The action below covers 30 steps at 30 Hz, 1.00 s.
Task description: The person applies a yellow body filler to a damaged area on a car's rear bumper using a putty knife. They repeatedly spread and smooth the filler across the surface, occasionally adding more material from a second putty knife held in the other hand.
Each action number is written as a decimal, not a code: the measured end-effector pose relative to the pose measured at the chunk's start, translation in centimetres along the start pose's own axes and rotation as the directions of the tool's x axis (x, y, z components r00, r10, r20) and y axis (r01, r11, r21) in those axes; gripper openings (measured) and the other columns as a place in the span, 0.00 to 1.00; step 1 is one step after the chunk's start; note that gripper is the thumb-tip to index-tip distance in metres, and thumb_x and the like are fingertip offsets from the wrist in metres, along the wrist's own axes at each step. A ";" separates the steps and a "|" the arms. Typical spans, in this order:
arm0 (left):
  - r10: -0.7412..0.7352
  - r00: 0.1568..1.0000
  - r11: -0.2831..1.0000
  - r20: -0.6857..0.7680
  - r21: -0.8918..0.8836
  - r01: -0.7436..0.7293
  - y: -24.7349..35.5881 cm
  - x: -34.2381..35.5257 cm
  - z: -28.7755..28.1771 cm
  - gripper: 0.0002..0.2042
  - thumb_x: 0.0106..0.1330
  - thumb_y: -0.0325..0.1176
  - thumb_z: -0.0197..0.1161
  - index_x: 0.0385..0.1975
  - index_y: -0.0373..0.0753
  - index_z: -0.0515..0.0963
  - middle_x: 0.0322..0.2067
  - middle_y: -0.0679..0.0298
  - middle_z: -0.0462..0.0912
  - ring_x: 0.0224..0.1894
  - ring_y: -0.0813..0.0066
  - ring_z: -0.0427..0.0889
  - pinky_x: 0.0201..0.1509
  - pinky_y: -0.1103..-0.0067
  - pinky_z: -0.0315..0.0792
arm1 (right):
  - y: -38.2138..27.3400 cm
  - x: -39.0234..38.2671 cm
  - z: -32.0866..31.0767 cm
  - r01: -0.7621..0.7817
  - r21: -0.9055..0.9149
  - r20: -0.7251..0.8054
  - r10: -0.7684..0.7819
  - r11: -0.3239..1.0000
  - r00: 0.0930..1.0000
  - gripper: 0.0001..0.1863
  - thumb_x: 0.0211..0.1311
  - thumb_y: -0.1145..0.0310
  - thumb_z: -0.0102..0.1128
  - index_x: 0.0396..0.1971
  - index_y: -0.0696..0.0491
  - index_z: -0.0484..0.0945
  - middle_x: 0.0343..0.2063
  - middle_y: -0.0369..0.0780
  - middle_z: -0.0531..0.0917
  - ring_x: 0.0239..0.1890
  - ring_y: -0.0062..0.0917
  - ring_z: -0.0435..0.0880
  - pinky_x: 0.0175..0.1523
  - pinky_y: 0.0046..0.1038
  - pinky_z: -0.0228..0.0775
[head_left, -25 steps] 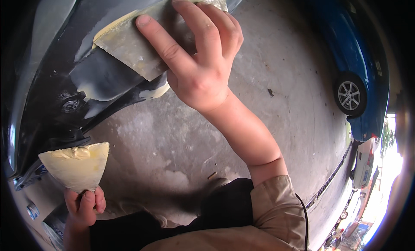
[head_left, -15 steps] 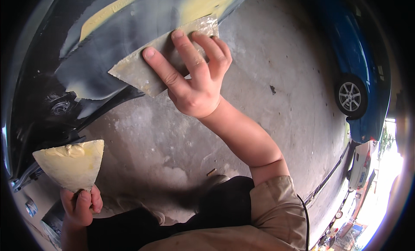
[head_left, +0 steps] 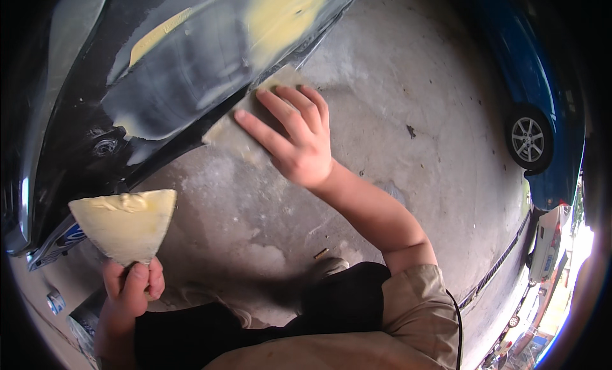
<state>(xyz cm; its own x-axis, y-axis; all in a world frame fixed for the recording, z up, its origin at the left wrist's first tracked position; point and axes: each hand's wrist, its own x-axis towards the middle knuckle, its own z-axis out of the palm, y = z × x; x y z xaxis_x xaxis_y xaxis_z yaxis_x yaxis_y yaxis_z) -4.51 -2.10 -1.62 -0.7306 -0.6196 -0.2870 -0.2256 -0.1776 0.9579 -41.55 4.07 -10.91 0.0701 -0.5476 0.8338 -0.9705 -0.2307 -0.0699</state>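
My left hand (head_left: 132,287) grips the handle of a wide putty knife (head_left: 124,226), its blade pointing up. Cream-coloured filler coats the blade, with a thicker lump along its far edge. In my right hand (head_left: 296,137) is a thin, flat, greyish spreader (head_left: 233,137), fingers spread over its upper face and the thumb hidden beneath. The spreader is slightly blurred and overlaps the lower edge of a dark car panel (head_left: 185,70) in this view; whether it touches cannot be told. On the panel are a sanded grey area, a pale yellow filler patch (head_left: 287,16) and a narrower yellow strip (head_left: 159,35).
Stained concrete floor (head_left: 382,179) lies below, with a small brown stub (head_left: 321,253) near my shoe. A blue car (head_left: 529,83) stands at the right, a white car (head_left: 549,242) beyond it. A small can (head_left: 56,302) is at the lower left.
My right hand and the spreader have moved down off the panel's sanded area to its lower edge. The filler patch there looks smoother and wider. The view has shifted slightly.
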 end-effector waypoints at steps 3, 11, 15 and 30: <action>-0.001 0.988 0.999 0.156 0.051 -0.007 0.5 0.4 0.7 0.11 0.80 0.31 0.51 0.36 0.31 0.75 0.22 0.60 0.75 0.19 0.76 0.73 0.23 0.77 0.69 | -2.9 1.8 -3.0 -0.143 0.673 0.011 0.183 0.726 0.983 0.24 0.65 0.74 0.72 0.62 0.57 0.86 0.62 0.54 0.83 0.61 0.45 0.86 0.62 0.43 0.81; 0.391 0.893 0.905 0.225 0.086 -0.418 -1.1 0.6 0.1 0.14 0.72 0.20 0.49 0.55 0.29 0.70 0.24 0.60 0.79 0.19 0.79 0.74 0.19 0.78 0.70 | -5.1 3.3 -6.6 -0.359 0.862 0.440 -0.178 0.358 0.880 0.29 0.62 0.79 0.73 0.65 0.61 0.84 0.58 0.53 0.87 0.55 0.44 0.91 0.56 0.37 0.87; 0.245 0.969 0.952 -0.040 -0.178 -0.248 -0.5 -1.1 -1.5 0.15 0.80 0.38 0.49 0.28 0.39 0.66 0.18 0.66 0.65 0.10 0.77 0.61 0.11 0.77 0.62 | -6.1 2.3 -5.6 -0.332 0.615 0.546 -0.082 0.715 0.834 0.36 0.53 0.81 0.71 0.67 0.56 0.82 0.56 0.49 0.87 0.51 0.41 0.91 0.52 0.36 0.89; 0.244 0.961 0.968 -0.132 -0.021 -0.248 -0.2 -2.8 -4.4 0.22 0.85 0.49 0.47 0.30 0.39 0.64 0.22 0.66 0.66 0.10 0.78 0.62 0.12 0.80 0.62 | -6.2 8.1 3.3 0.120 -0.168 -0.218 -0.155 0.979 0.964 0.29 0.52 0.62 0.64 0.58 0.42 0.90 0.56 0.40 0.86 0.49 0.34 0.82 0.51 0.36 0.69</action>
<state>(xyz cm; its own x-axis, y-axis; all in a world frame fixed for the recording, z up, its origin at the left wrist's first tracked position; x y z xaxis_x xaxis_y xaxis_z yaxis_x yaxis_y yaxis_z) 0.40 -3.72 -1.00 -0.6721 -0.7393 -0.0411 -0.0232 -0.0344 0.9991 -34.22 -1.61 -5.58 0.1679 -0.3167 0.9335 -0.9800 -0.1562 0.1233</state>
